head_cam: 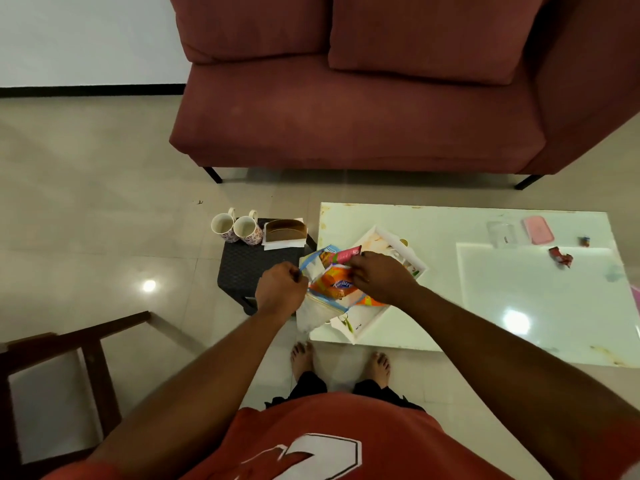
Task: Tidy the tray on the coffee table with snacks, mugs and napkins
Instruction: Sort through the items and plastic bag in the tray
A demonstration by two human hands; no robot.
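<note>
Living room, pale tiled floor, maroon sofa (pixel 363 98) behind a glossy white table (pixel 519 306). My left hand (pixel 282 289) is pinched shut on the rim of a clear plastic bag (pixel 320 306) with blue edging; my right hand (pixel 381 277) is closed on a pink snack packet (pixel 346 255) at the bag's mouth, with an orange snack packet (pixel 337 284) showing through the plastic below it. Judgement: snacks are being gathered into the bag, so I'd keep the left pinch high and the mouth wide, and let the pink packet slide in flat rather than crumple it. Bag hangs just over the near left corner of the white tray (pixel 391 237), which sits askew on the table. Two floral mugs (pixel 237 229) and a napkin holder (pixel 285 232) stand apart on a dark stool (pixel 249 268) beside it. Stray red wrappers (pixel 561 256) lie well off to the right.
</note>
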